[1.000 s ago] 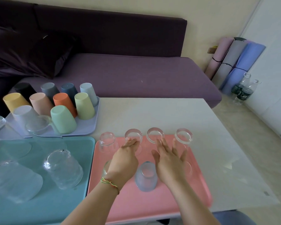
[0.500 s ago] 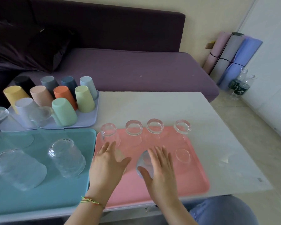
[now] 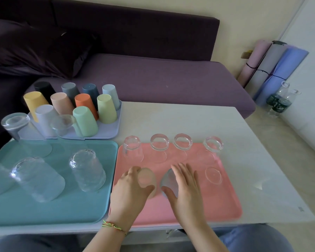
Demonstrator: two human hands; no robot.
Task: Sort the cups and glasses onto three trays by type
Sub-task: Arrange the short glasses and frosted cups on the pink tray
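Note:
Three trays lie on the white table. The pink tray (image 3: 216,206) carries a far row of small upturned clear glasses (image 3: 159,142) and one more small glass (image 3: 213,175) on its right. My left hand (image 3: 127,195) grips a small clear glass (image 3: 146,179) near the tray's middle. Beside it, my right hand (image 3: 185,188) holds a bluish glass (image 3: 167,180) between thumb and fingers. On the teal tray (image 3: 44,211) stand large textured glasses (image 3: 87,170) and plain tall glasses (image 3: 16,124). The lavender tray (image 3: 115,131) holds several coloured plastic cups (image 3: 85,120).
A purple sofa (image 3: 153,79) runs behind the table. Rolled mats (image 3: 273,66) and two plastic bottles (image 3: 280,102) stand on the floor at the right. The table's right part (image 3: 253,151) is bare. My knees show under the near edge.
Both hands have drawn back from the far row of glasses toward me. My left hand has closed round a small clear glass and my right hand round the bluish glass.

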